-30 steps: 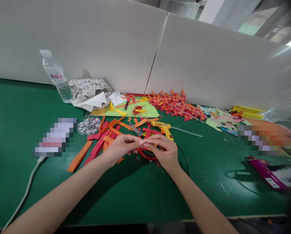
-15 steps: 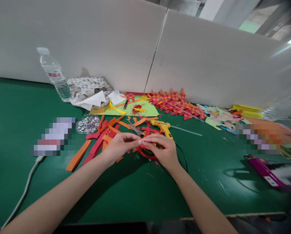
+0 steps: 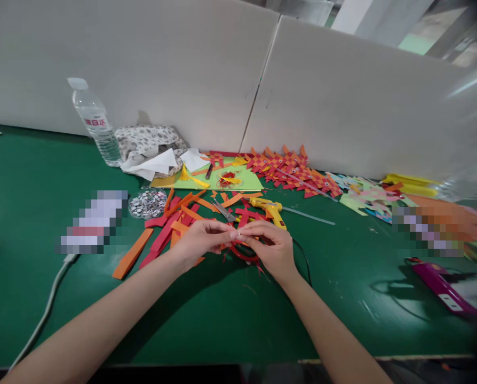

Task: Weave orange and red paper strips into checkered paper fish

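Left hand (image 3: 200,242) and right hand (image 3: 270,246) pinch a red cord loop (image 3: 244,253) together; finished woven paper fish (image 3: 290,166) lie beyond, loose paper strips (image 3: 170,226) remain.

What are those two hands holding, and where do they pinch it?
Both the left hand and right hand pinch something tiny between their fingertips above a red loop; it is too small to identify.

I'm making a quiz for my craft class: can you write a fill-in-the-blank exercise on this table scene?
1. The water bottle stands on a ____ table.
2. The glue gun beyond the right hand is ____.
3. The left hand and right hand meet at their ____.
4. The paper strips are red and ____.

Missing words: green; yellow; fingertips; orange
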### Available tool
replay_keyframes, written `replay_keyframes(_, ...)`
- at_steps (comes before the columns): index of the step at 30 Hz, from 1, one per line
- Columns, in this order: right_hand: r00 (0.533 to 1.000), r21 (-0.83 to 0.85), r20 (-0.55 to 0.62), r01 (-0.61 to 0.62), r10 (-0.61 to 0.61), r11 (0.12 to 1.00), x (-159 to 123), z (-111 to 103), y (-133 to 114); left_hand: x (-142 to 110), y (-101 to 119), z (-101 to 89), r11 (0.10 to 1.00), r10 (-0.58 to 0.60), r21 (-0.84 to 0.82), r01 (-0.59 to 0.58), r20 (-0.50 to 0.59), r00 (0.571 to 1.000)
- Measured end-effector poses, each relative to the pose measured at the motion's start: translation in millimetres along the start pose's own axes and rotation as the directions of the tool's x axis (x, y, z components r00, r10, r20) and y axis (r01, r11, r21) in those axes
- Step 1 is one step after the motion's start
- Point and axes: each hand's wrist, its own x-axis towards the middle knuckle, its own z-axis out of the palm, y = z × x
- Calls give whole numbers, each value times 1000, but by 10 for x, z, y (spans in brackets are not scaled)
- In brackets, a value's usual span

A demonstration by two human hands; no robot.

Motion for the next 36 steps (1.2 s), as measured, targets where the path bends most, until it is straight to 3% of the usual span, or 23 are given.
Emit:
replay_keyframes(8,1000,5,1,9,-9,1000,-5,-2,5,19,-9,-40,1000,-9,4,9,42,999)
replay_keyframes(27,999,-42,38,17,-16,999,-20,22,106,24,-3,-23,986,76,146,-80,32,997)
replay_keyframes(36,1000,24,16,-10,10,1000,7,1,90,38,-19,-54,1000,21,-2,-21,90,996)
